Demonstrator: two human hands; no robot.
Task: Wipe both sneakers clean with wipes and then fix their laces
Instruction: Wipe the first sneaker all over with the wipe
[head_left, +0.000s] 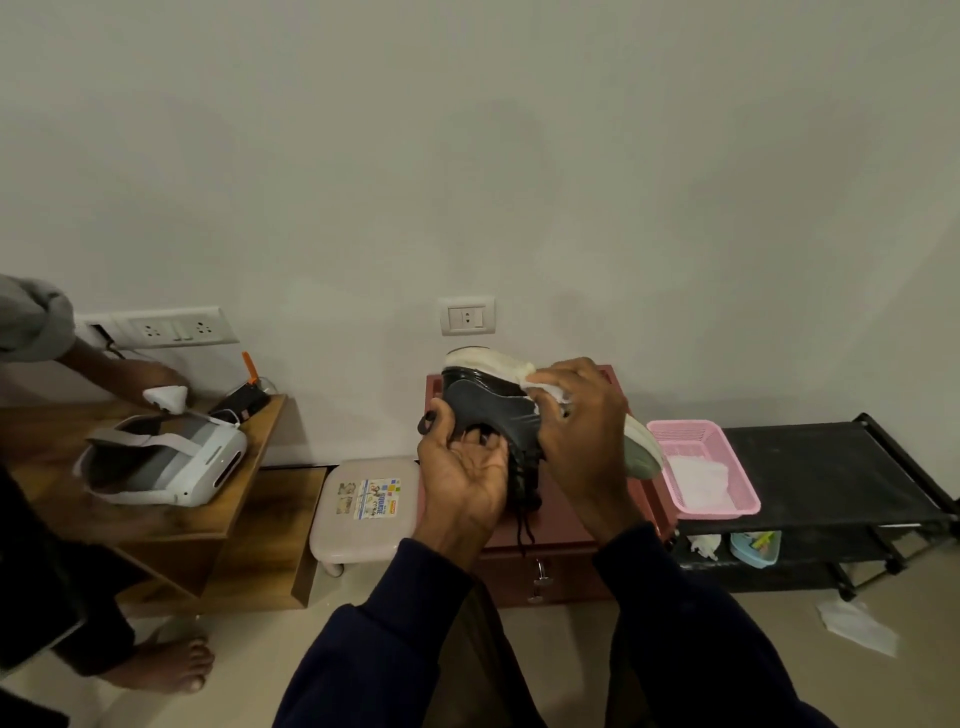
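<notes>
I hold a dark sneaker (483, 402) with a white sole on its side above a reddish-brown box (561, 530). My left hand (465, 480) grips it from below at the laced opening, and black laces (524, 512) dangle beneath. With my right hand (584, 431) I press a crumpled white wipe (545, 387) against the white sole edge. The sneaker's grey-green toe end (641, 449) sticks out to the right of that hand. A second sneaker is not in view.
A pink basket (698, 434) holding white wipes sits on a black rack (831, 467) to the right. A used wipe (857, 623) lies on the floor. A beige stool (363, 504) and a wooden table (171, 514) with a headset stand left, where another person reaches.
</notes>
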